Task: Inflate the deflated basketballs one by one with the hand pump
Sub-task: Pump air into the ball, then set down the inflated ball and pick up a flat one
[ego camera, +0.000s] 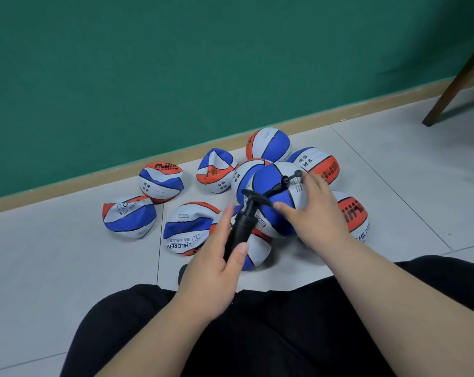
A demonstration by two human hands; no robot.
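Deflated basketballs (130, 217) slumped on floor tiles (67, 268) left of centre, left hand (214, 270) at lower centre gripping black hand pump (241, 227) between thumb and fingers, rounder basketball (274, 208) at centre, right hand (314, 213) resting on it, fingers spread loose, chair leg (456, 77) upper right

Plain black trousers (257, 338) on both legs; forearms (388, 289) bare.

Basketballs (188, 227) with curved panels of blue, white and orange-red, printed with black lettering. A black hand pump (244, 221). Pale grey tiled floor (53, 254), green wall (149, 63).
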